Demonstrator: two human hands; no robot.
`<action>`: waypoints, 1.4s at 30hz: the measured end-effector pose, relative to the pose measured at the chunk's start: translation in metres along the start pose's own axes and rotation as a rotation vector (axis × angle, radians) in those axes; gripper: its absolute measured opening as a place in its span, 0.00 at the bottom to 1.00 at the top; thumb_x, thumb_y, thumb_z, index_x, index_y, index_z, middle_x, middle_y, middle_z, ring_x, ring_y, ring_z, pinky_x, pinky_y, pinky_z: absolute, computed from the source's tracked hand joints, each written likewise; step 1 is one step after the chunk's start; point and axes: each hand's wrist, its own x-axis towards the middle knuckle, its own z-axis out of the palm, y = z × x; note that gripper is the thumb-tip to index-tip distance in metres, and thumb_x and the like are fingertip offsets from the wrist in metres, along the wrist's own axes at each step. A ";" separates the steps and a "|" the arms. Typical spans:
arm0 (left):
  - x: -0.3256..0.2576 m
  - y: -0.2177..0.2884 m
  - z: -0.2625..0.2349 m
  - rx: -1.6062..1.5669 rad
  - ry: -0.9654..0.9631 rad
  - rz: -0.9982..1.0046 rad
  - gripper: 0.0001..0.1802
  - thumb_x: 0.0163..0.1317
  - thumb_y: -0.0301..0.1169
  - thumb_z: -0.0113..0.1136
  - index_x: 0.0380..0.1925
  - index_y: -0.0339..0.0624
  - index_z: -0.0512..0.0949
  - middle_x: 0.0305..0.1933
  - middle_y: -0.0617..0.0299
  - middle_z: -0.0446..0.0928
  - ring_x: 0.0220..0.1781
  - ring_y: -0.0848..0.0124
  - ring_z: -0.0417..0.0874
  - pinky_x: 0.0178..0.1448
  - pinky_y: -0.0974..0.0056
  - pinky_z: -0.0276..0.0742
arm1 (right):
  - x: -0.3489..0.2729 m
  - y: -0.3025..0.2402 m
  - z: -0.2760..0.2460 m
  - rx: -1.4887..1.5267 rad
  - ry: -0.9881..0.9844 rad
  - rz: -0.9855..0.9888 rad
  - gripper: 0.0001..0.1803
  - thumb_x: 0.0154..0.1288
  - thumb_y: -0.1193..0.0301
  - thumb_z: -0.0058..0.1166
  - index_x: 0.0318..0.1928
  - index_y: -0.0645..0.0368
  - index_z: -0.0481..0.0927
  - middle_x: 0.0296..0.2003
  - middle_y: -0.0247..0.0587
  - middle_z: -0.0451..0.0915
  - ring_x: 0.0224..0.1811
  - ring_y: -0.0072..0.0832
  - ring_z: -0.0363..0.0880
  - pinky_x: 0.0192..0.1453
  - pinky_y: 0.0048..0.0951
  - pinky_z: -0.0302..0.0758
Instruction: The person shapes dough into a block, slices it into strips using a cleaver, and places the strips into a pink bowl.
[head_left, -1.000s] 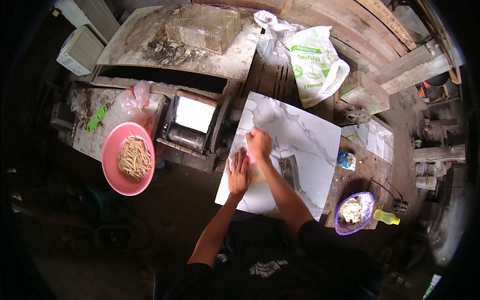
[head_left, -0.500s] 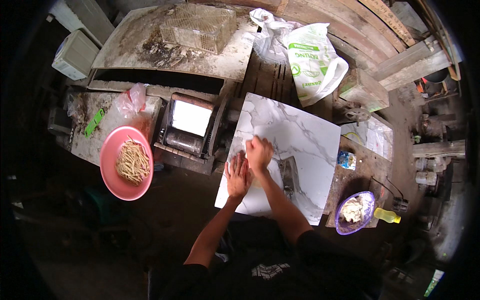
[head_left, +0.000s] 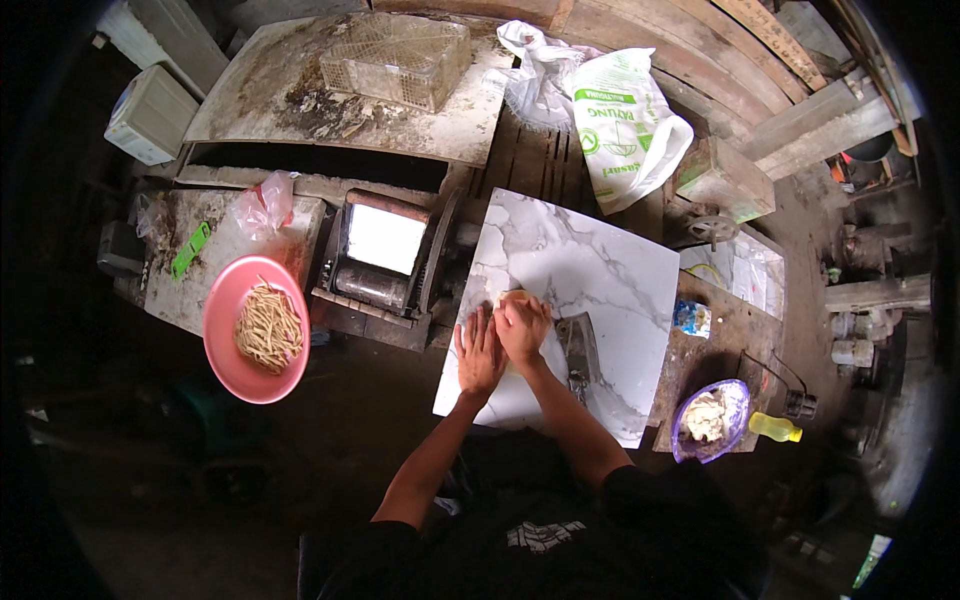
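My left hand lies flat with fingers stretched out on a white marble-patterned board. Close beside it, my right hand is closed, its curled fingers pressing on a pale piece of dough. A rim of the dough shows past the knuckles; the rest is mostly hidden under the hands. Right of my right wrist, a dark, flat metal blade-like tool lies on the board.
At left, a pink bowl holds thin dough sticks. A roller machine stands left of the board. At right are a purple bowl with pale dough, a yellow bottle and a blue-white packet. A white sack lies behind.
My right fist has shifted slightly down toward me and now presses on the dough, whose far edge shows. My left hand stays flat, almost in place. The view has shifted slightly.
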 end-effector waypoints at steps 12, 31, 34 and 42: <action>0.001 0.005 -0.005 -0.034 0.001 0.014 0.28 0.51 0.35 0.47 0.54 0.42 0.60 0.63 0.55 0.50 0.65 0.60 0.49 0.65 0.50 0.35 | 0.048 0.003 0.025 -0.068 -0.209 0.105 0.08 0.43 0.69 0.52 0.14 0.56 0.69 0.15 0.40 0.72 0.21 0.36 0.70 0.29 0.36 0.64; 0.014 0.000 0.005 -0.112 0.104 -0.007 0.29 0.52 0.35 0.44 0.55 0.39 0.57 0.62 0.53 0.52 0.65 0.60 0.49 0.66 0.50 0.34 | 0.049 0.012 0.017 0.174 -0.104 0.267 0.11 0.43 0.69 0.50 0.12 0.58 0.66 0.12 0.46 0.69 0.17 0.45 0.68 0.21 0.43 0.63; 0.011 -0.001 0.002 -0.172 0.179 -0.021 0.30 0.50 0.34 0.45 0.55 0.36 0.57 0.61 0.52 0.55 0.64 0.58 0.50 0.65 0.50 0.35 | 0.021 -0.007 0.011 0.137 -0.067 0.088 0.11 0.42 0.69 0.51 0.12 0.58 0.65 0.11 0.44 0.67 0.20 0.42 0.69 0.25 0.41 0.63; 0.001 0.002 -0.004 -0.137 0.055 -0.069 0.32 0.44 0.29 0.46 0.54 0.35 0.57 0.60 0.53 0.55 0.64 0.58 0.49 0.65 0.49 0.32 | 0.041 -0.018 0.042 -0.047 -0.366 0.199 0.09 0.47 0.67 0.47 0.19 0.59 0.73 0.14 0.43 0.72 0.22 0.37 0.72 0.30 0.37 0.68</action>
